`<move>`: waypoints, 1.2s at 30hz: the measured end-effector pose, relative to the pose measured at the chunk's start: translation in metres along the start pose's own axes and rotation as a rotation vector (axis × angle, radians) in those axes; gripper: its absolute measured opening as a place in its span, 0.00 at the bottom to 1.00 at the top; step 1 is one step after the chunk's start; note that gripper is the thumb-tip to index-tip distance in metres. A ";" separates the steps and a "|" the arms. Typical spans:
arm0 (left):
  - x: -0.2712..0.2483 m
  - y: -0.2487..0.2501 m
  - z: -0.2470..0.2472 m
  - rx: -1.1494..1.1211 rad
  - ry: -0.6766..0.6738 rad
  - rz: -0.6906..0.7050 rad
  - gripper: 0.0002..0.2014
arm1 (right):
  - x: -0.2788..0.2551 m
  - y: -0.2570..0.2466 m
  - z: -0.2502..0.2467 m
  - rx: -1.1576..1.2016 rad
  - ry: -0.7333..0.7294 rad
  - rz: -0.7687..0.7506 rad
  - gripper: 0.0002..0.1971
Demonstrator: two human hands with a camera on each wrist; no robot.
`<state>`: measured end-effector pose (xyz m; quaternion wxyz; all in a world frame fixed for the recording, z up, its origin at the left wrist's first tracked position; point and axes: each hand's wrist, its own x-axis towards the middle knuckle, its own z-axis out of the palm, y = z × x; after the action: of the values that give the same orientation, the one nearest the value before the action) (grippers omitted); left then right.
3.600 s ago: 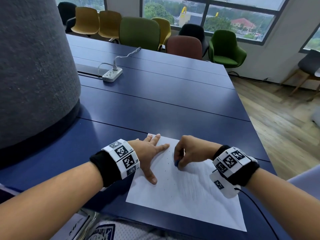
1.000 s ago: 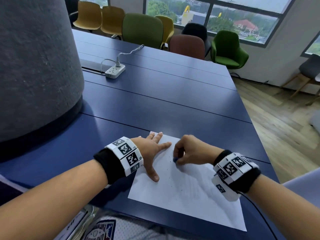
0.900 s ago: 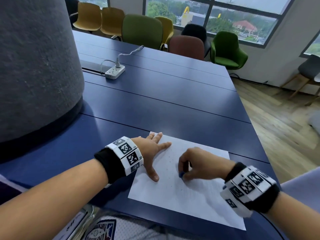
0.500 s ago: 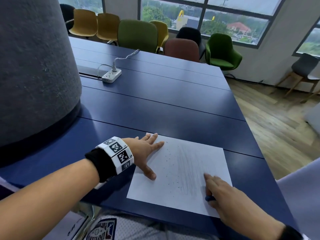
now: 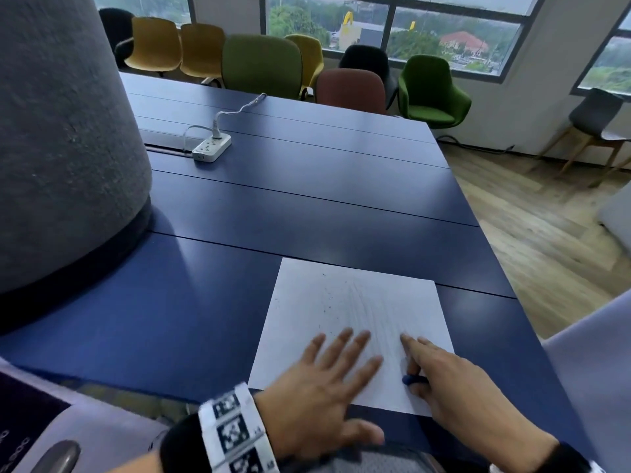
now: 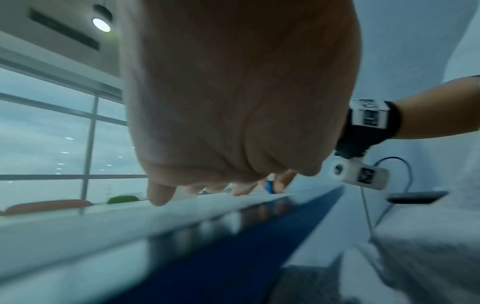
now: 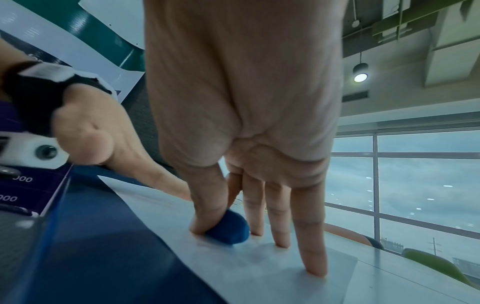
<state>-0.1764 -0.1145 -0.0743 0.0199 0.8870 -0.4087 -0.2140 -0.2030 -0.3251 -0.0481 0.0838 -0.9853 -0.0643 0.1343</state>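
A white sheet of paper (image 5: pixel 355 302) with faint pencil smears and dark crumbs lies on the blue table (image 5: pixel 307 206) near its front edge. My left hand (image 5: pixel 341 356) rests flat on the sheet's near left part, fingers straight and spread. My right hand (image 5: pixel 421 361) rests on the near right part. Its thumb pinches a small blue eraser (image 5: pixel 414 379) against the index finger, and the other fingers (image 7: pixel 311 257) stand straight with their tips on the paper (image 7: pixel 259 267). The right wrist view shows the eraser (image 7: pixel 228 228) touching the sheet. It also appears as a blue speck (image 6: pixel 269 186) in the left wrist view.
A wide grey felt column (image 5: pixel 61 148) fills the left side of the table. A white power strip (image 5: pixel 211 148) with its cable lies at the far left. Coloured chairs (image 5: pixel 355 90) line the far edge. The table's right edge (image 5: pixel 491 254) drops to a wooden floor.
My left hand slid from the sheet's far left corner back to its near edge. My right hand drew the eraser from mid-sheet to the near right and holds there.
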 end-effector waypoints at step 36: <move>0.040 -0.034 -0.033 0.177 0.014 -0.008 0.54 | 0.000 -0.002 -0.012 0.051 -0.020 0.053 0.17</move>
<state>-0.1156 -0.1261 -0.0663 -0.0563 0.8885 -0.4221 -0.1709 -0.2002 -0.3254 -0.0364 0.1048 -0.9828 -0.0356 0.1481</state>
